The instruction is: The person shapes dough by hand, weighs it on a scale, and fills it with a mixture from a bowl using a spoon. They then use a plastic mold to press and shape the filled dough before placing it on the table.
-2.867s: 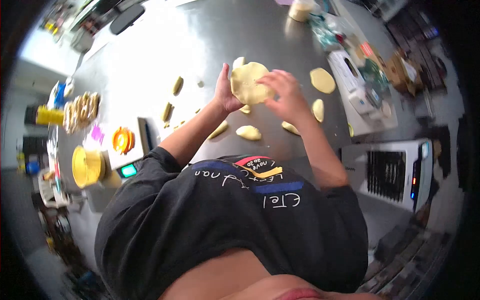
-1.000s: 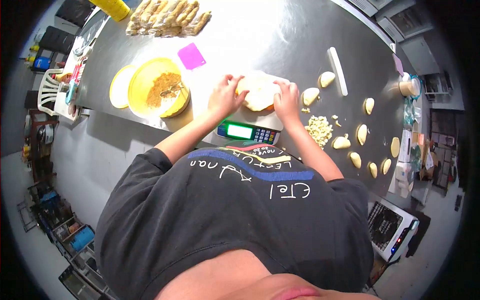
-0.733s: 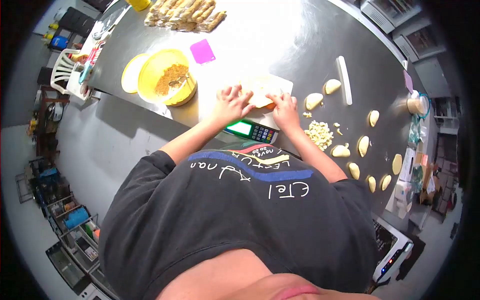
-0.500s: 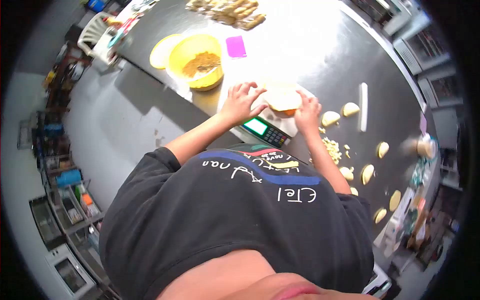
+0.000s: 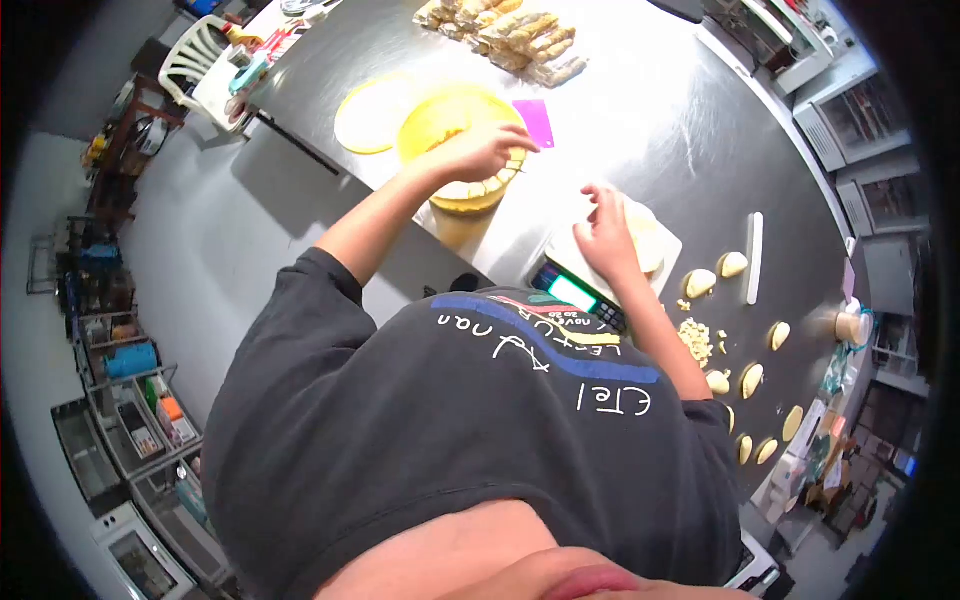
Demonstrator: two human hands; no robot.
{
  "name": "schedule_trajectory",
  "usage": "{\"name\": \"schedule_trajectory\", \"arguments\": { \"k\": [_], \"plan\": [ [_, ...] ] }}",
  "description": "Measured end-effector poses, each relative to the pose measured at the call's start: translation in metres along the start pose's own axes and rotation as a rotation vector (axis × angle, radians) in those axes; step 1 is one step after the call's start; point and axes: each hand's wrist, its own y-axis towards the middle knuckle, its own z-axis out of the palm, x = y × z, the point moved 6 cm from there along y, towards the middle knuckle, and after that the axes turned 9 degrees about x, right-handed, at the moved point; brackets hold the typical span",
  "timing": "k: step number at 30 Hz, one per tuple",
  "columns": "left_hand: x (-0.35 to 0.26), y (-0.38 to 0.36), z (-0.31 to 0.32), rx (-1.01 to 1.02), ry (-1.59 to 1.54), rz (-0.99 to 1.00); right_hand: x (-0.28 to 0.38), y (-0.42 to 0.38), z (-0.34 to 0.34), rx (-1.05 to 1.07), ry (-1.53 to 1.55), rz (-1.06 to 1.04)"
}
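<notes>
My left hand [image 5: 488, 152] is above the yellow bowl [image 5: 425, 112], fingers stretched towards its right rim and a purple flat scraper [image 5: 535, 122]. My forearm and hand hide most of what is in the bowl. My right hand [image 5: 606, 228] hovers over the left part of a white kitchen scale [image 5: 570, 250] with a lit green display, its fingers apart and slightly bent. A pale, flat piece of dough [image 5: 650, 240] lies on the scale, partly covered by that hand. Neither hand visibly holds anything.
A pale yellow lid [image 5: 372, 118] lies left of the bowl. Bagged rolls [image 5: 515, 38] are piled at the back. On the right are folded dough pieces [image 5: 701, 282], a heap of small yellowish bits [image 5: 694, 340] and a white stick [image 5: 755, 258]. A white chair [image 5: 190, 62] stands far left.
My left hand has left the scale and moved up over the bowl. My right hand has come off the dough's right edge towards its left. The view has shifted, moving the table's things rightward.
</notes>
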Motion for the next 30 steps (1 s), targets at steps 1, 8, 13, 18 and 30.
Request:
{"name": "schedule_trajectory", "arguments": {
  "k": [1, 8, 13, 18, 30],
  "plan": [
    [-0.004, 0.005, -0.003, 0.149, 0.084, 0.116, 0.01, 0.01, 0.011, 0.017, 0.014, 0.051],
    [0.015, 0.009, -0.013, 0.413, -0.039, 0.332, 0.045, 0.062, 0.071, -0.106, 0.081, 0.053],
    [0.013, 0.01, -0.012, 0.493, -0.049, 0.461, 0.046, 0.069, 0.076, -0.292, 0.006, 0.099],
    [0.02, 0.017, -0.02, 0.451, -0.172, 0.53, 0.047, 0.067, 0.074, -0.303, 0.043, 0.233],
    [0.069, -0.002, -0.064, 0.54, 1.001, 0.04, 0.082, 0.117, 0.092, 0.349, -0.494, 0.359]
  ]
}}
